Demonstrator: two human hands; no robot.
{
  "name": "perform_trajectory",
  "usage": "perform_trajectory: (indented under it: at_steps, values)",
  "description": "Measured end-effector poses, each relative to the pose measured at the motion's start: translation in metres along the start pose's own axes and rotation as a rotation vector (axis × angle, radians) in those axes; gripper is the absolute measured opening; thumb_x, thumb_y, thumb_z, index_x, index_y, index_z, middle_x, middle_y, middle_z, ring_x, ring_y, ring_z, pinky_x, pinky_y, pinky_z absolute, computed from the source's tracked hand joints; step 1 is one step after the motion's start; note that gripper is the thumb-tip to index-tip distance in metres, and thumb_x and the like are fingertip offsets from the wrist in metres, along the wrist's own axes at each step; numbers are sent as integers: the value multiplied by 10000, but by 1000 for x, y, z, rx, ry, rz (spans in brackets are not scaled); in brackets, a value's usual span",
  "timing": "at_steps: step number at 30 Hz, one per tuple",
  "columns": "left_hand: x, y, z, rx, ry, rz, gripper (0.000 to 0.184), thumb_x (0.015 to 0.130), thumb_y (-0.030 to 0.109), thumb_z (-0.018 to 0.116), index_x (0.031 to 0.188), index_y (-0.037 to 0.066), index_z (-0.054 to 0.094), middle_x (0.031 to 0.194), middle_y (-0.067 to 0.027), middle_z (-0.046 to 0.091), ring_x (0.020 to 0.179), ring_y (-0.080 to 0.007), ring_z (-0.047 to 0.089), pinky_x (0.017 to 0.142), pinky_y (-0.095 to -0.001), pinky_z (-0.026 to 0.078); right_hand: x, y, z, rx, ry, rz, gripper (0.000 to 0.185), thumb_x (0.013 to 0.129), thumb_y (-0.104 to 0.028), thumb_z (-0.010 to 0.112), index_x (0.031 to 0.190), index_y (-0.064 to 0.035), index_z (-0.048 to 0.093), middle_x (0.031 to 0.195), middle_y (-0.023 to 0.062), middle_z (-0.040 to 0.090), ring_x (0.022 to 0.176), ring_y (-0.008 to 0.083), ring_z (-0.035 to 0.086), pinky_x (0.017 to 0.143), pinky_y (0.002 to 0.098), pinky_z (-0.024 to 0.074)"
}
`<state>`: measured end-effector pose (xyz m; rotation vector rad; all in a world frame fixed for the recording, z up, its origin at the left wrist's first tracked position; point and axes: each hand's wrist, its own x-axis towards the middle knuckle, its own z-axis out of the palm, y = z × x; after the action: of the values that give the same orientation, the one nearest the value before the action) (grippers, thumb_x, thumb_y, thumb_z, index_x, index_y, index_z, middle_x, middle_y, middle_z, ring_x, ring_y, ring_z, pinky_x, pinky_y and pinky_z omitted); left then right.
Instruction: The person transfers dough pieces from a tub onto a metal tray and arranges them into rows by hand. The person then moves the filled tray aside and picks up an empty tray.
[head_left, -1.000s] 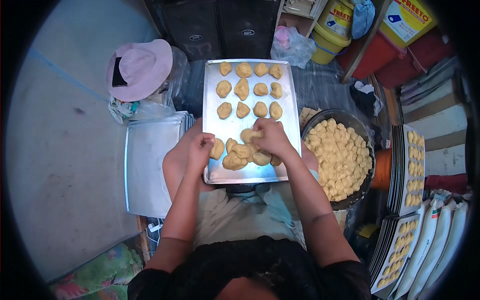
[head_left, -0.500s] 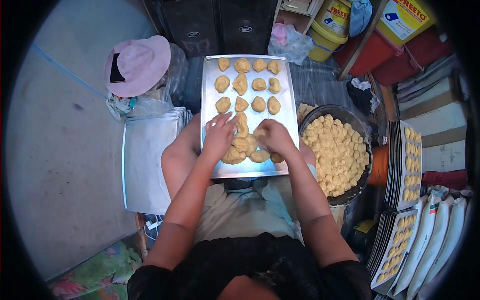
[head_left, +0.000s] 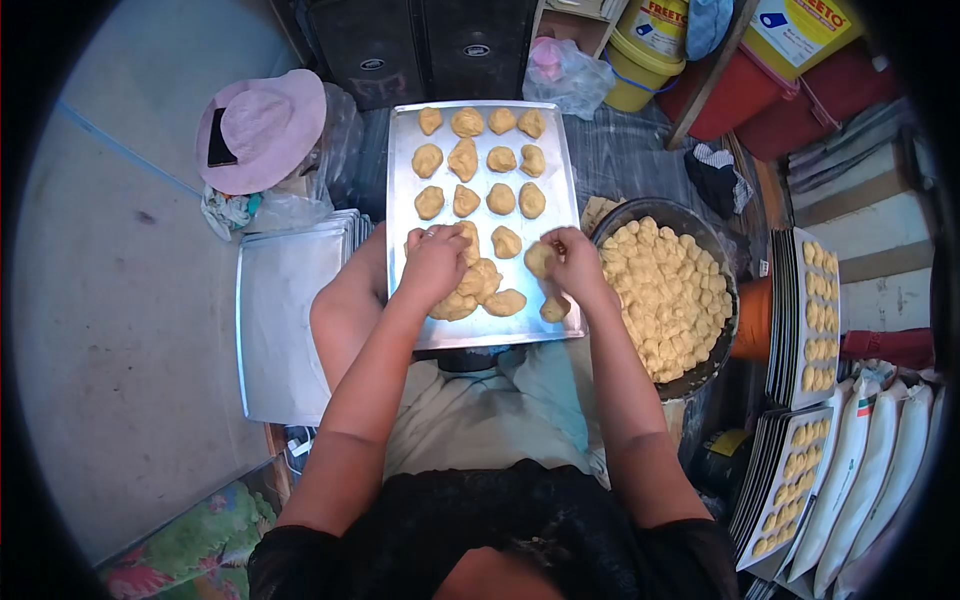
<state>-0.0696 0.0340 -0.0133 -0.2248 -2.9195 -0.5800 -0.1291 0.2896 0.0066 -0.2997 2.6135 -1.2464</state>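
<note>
Across my lap lies a metal tray (head_left: 480, 338) with rows of yellow dough pieces (head_left: 501, 159) on its far part. My right hand (head_left: 578, 262) pinches a dough piece (head_left: 541, 260) near the tray's right edge; another piece (head_left: 554, 309) lies just below it. My left hand (head_left: 435, 262) is over the tray's left side, its fingers touching dough, with part of a piece showing at its left. Close to it sits a loose heap of dough (head_left: 478, 283). One separate piece (head_left: 506, 242) rests between my hands.
Right of my lap is a black tub (head_left: 733, 290) full of dough pieces. Stacked trays (head_left: 290, 330) stand at the left, below a pink hat (head_left: 262, 130). Racked trays with dough (head_left: 819, 320), white bags (head_left: 868, 480) and yellow buckets (head_left: 645, 60) are at the right.
Both hands have shifted along the tray. My right hand has moved right to the edge with dough. A separate piece now lies in the fourth row, and my left hand has moved onto the dough at left.
</note>
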Motion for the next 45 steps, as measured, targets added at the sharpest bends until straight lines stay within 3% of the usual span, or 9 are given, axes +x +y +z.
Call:
perform_trajectory:
  at_steps: [3,8,12,15,28,31,35,40,45]
  values:
    - [7,20,-8,46,74,-20,255,863,208,640,1085,107,713,1236,-72,643,1147,-246,571,1009,-460,339,22,16,9,-169,65,-253,302,765,-25,635,1060,-49,697,1135,170,631,1101,330,599,918,379,499]
    - [26,42,29,-85,133,92,244,843,229,658,1047,109,715,1184,-58,649,1144,-265,562,988,-450,350,5,-5,3,-186,81,4,541,757,-196,744,1243,-20,586,1128,207,638,1088,345,623,929,396,506]
    - [39,55,26,-3,-78,69,194,859,200,632,1010,109,714,1162,-48,654,1153,-262,554,958,-440,364,24,26,24,-42,303,-117,455,744,-157,774,1149,9,647,899,153,701,743,298,693,723,349,558]
    - [48,58,27,8,14,65,183,840,165,627,991,108,712,1137,-37,664,1140,-251,559,929,-425,367,21,18,23,-18,154,39,372,816,-189,689,1161,-52,670,1121,197,674,1024,354,656,900,408,517]
    - [78,66,31,110,176,186,313,840,164,636,1147,116,669,1182,-69,634,1144,-267,546,937,-448,351,-45,12,-18,-230,114,-325,356,722,-163,755,1064,-99,678,1011,118,615,1012,343,590,901,416,480]
    - [12,65,-1,-44,127,-12,373,866,223,641,1218,102,638,1251,-115,591,1191,-314,515,990,-470,342,-65,35,-17,-211,-246,-435,371,695,-128,767,1051,-93,669,1022,119,617,1032,341,581,871,411,481]
    - [-69,46,-7,-172,112,-184,426,866,232,666,1257,76,603,1264,-159,570,1198,-352,498,1017,-504,357,-62,4,-18,-20,-38,46,361,725,-212,803,1035,-83,671,889,98,649,969,264,635,841,392,506]
    - [-100,36,5,-193,128,-157,484,808,157,734,1251,39,578,1226,-177,568,1164,-380,513,988,-464,431,-39,3,16,-513,188,-263,418,770,-358,770,1057,-81,646,972,108,628,959,317,577,819,419,460]
    - [-106,33,-11,-384,-14,-391,483,768,194,807,1156,21,577,1200,-194,544,1095,-383,546,938,-445,466,-62,-17,43,-343,4,-647,440,747,-273,748,1131,-104,617,1062,98,621,1056,296,550,964,483,329]
